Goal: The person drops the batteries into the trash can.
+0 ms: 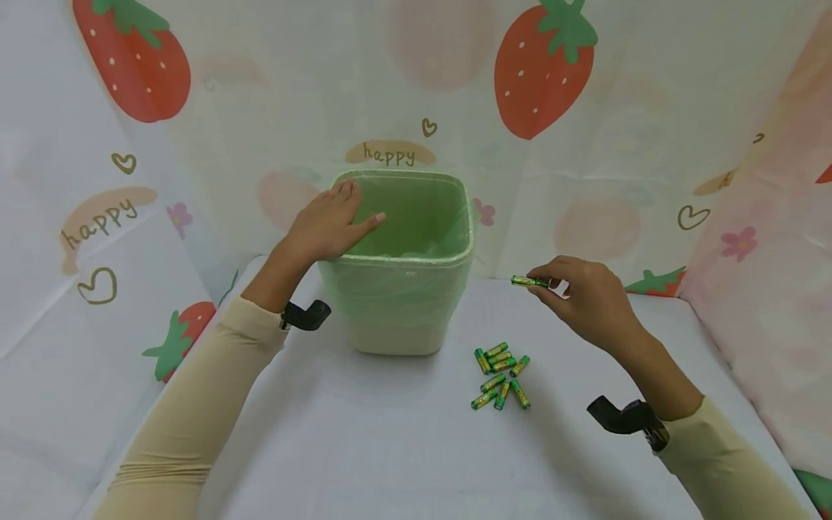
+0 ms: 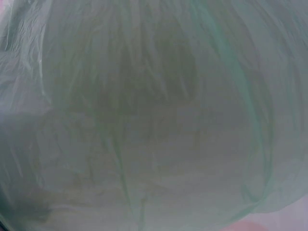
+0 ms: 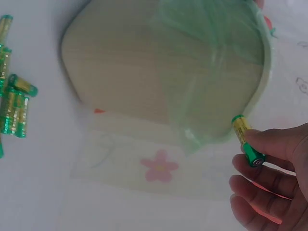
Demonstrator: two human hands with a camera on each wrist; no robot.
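A green-and-gold battery [image 1: 529,281] is pinched between the thumb and fingers of my right hand [image 1: 588,300], raised to the right of the trash bin [image 1: 395,307]. The right wrist view shows that battery [image 3: 246,139] at the thumb tip, with the other fingers loosely bent. My left hand [image 1: 328,222] lies over the bin's left rim, fingers extended and thumb pointing inward. A thin green plastic bag [image 2: 144,144] lines the bin and hangs over its outside, filling the left wrist view. Several more batteries [image 1: 500,363] lie in a loose pile on the table, right of the bin.
The white-covered table [image 1: 364,440] stretches in front of the bin. A curtain with strawberry prints [image 1: 546,68] hangs behind and along both sides. Each wrist wears a black camera mount, the left one [image 1: 307,315] close to the bin's side.
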